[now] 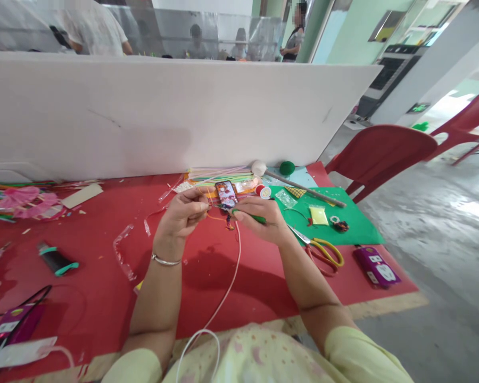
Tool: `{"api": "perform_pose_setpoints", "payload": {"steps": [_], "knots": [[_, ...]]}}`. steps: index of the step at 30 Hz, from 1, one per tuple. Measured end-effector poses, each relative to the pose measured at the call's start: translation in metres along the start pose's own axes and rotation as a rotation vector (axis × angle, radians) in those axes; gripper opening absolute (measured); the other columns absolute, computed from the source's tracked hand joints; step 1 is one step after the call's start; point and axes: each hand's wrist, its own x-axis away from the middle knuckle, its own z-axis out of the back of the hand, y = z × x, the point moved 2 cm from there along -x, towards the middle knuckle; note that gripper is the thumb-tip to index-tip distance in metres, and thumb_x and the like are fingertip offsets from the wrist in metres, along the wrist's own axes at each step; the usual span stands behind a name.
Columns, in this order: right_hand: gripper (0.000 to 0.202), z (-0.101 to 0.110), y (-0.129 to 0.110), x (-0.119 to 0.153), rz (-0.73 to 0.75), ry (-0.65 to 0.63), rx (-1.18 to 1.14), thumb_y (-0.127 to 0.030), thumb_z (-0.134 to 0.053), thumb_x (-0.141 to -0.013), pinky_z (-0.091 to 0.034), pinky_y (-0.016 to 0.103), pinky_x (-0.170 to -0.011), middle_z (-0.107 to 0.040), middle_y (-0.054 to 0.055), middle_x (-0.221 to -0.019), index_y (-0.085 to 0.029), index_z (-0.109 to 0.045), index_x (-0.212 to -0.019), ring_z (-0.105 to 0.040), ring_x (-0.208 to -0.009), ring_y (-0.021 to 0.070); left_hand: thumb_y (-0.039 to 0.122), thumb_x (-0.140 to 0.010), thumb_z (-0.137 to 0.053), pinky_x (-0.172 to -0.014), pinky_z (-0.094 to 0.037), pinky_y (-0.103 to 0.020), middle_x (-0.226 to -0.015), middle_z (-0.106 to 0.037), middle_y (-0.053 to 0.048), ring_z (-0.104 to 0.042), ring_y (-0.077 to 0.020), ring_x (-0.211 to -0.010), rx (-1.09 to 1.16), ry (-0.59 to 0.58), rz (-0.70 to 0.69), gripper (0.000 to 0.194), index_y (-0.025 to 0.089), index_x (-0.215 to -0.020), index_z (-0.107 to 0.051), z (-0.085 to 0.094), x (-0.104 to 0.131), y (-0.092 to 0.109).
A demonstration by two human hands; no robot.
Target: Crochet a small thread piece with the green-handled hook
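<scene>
My left hand [187, 210] is raised over the red table, thumb and forefinger pinched at a thin orange cord [215, 216]. The cord runs right toward a small dark, multicoloured knotted piece [229, 222] hanging between the hands. My right hand [261, 217] is closed round a green-handled tool [259, 218], whose thin metal shaft points left toward my left fingertips. Its tip is too small to make out. Just behind the hands stands a phone [226, 193] with a lit picture on its screen. A pale cable [238, 255] runs from near it down to my lap.
Scissors [319, 252], a yellow packet [318, 215] and a beaded ring [339, 224] lie at right, with a purple box [377, 267] beyond. A thread spool [263, 191] sits behind my right hand. A black-and-teal tool [58, 259] lies left. A white board [163, 117] borders the back.
</scene>
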Motion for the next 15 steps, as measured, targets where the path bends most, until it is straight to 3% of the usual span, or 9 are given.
{"api": "perform_pose_setpoints", "payload": {"steps": [4, 7, 10, 15], "knots": [[0.034, -0.010, 0.014, 0.004, -0.350, -0.017, -0.522, -0.045, -0.065, -0.097, -0.064, 0.030, -0.063, -0.077, 0.009, -0.080, -0.015, -0.077, -0.087, -0.075, -0.069, 0.0192, 0.011, -0.058, -0.083, -0.038, -0.018, -0.014, -0.060, -0.052, 0.004, -0.026, 0.0014, -0.040, 0.017, -0.021, 0.030, 0.038, 0.016, -0.095, -0.083, -0.010, 0.000, -0.007], [0.044, -0.030, 0.032, 0.009, -0.610, 0.059, -0.918, -0.058, -0.074, -0.085, -0.060, 0.029, -0.048, -0.074, 0.006, -0.069, -0.014, -0.075, -0.084, -0.070, -0.051, 0.0176, 0.012, -0.054, -0.087, -0.038, -0.021, -0.015, -0.064, -0.058, 0.003, -0.031, 0.0012, -0.040, 0.044, -0.008, 0.021, 0.039, 0.017, -0.093, -0.083, -0.022, -0.002, -0.015], [0.044, -0.043, 0.039, 0.010, -0.694, 0.130, -1.023, -0.058, -0.079, -0.079, -0.059, 0.026, -0.046, -0.073, 0.004, -0.065, -0.014, -0.074, -0.081, -0.067, -0.049, 0.0153, 0.013, -0.057, -0.088, -0.038, -0.023, -0.016, -0.065, -0.061, 0.003, -0.032, 0.0007, -0.039, 0.049, 0.041, -0.045, 0.036, 0.017, -0.093, -0.083, -0.028, -0.003, -0.018], [0.041, -0.044, 0.035, 0.007, -0.731, 0.262, -0.957, -0.056, -0.079, -0.081, -0.059, 0.025, -0.048, -0.071, 0.001, -0.064, -0.016, -0.074, -0.080, -0.066, -0.050, 0.0140, 0.014, -0.064, -0.085, -0.037, -0.023, -0.017, -0.083, -0.074, -0.003, -0.031, 0.0020, -0.038, 0.057, 0.102, -0.110, 0.032, 0.019, -0.095, -0.082, -0.024, -0.002, -0.012]]}}
